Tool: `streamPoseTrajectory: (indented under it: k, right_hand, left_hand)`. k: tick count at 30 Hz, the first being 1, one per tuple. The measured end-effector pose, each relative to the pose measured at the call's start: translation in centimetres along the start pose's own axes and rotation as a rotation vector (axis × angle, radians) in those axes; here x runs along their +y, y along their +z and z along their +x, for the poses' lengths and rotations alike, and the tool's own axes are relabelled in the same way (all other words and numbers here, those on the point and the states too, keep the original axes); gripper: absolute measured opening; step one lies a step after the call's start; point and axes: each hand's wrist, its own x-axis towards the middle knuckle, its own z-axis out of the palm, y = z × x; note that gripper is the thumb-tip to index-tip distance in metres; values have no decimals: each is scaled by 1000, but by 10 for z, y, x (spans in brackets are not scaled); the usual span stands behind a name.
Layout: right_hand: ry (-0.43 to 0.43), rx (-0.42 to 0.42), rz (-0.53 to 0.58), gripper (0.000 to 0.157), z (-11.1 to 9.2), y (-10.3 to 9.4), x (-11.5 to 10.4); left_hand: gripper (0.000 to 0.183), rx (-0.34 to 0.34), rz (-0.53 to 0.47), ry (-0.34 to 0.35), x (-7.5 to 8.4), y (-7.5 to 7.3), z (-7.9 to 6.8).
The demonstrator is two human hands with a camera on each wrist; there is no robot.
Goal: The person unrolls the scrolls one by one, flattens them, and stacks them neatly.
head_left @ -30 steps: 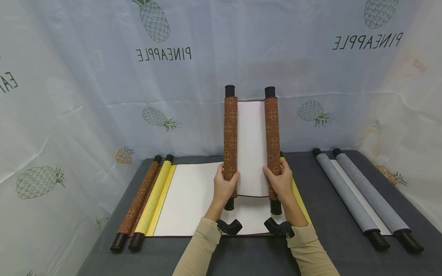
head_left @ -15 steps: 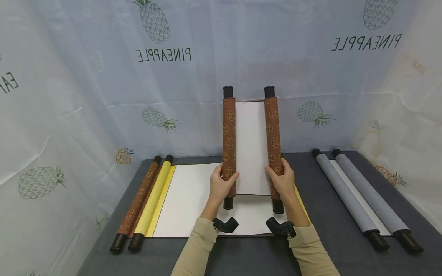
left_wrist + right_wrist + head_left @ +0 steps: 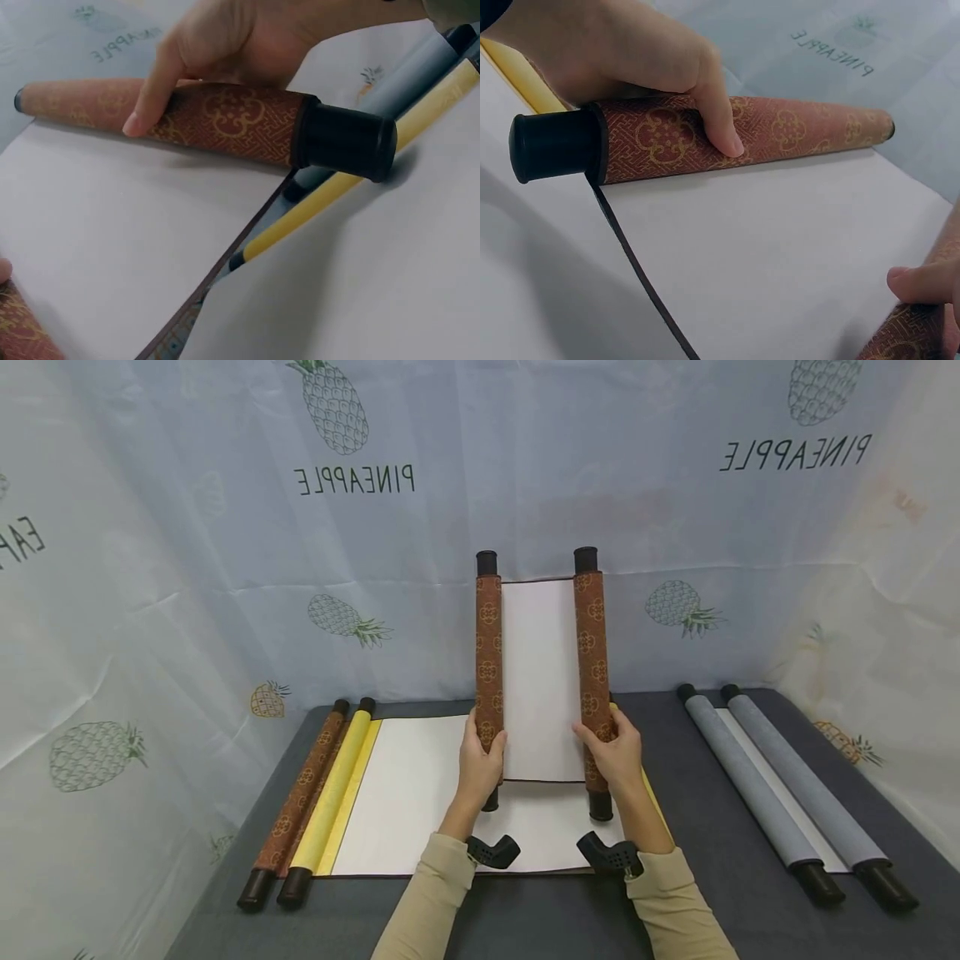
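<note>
A reddish-brown hanging scroll (image 3: 542, 685) with gold floral patterning is raised in front of me, partly unrolled. White paper spans its two rolls. My left hand (image 3: 480, 764) grips the lower part of the left roll (image 3: 489, 643), thumb across its front, as the left wrist view shows with the same hand (image 3: 225, 45). Around the right roll (image 3: 591, 643), my right hand (image 3: 617, 758) holds in the same way, its thumb lying on the fabric in the right wrist view. Black end knobs stick out at both ends. The fingers behind the rolls are mostly hidden.
Beneath the raised scroll, a yellow scroll (image 3: 333, 802) lies spread with its white sheet (image 3: 405, 793) on the dark table (image 3: 540, 918). Left of it rests another brown scroll (image 3: 300, 802). A grey scroll (image 3: 757, 777) lies at the right. A pineapple-print curtain (image 3: 450, 510) hangs behind.
The left hand has shifted the left roll slightly leftward, so more white paper shows between the rolls. The right roll stays nearly in place. The scrolls on the table have not moved.
</note>
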Motion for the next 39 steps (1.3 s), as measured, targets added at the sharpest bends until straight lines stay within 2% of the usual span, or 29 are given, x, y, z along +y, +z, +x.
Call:
streamPoseTrajectory:
  k: [7,15,21,30,35,39]
  right_hand:
    - [1,24,9,52,-1,3,-1]
    - [-2,-18,7,53,-1,5,3]
    - [25,-17,-3,55,0,3,2]
    - [22,-1,1,76,3,-2,3]
    - [30,4,20,76,4,-4,4]
    - [42,2,-3,69,5,-7,4]
  left_hand:
    - [64,76,18,-26,2,2,-2]
    - [67,185,60,16,2,2,0]
    - [71,191,63,14,1,1,2]
    - [61,181,27,27,-1,0,3]
    - [61,169,2,3,0,-4,4]
    - [54,143,-1,-23,0,-6,5]
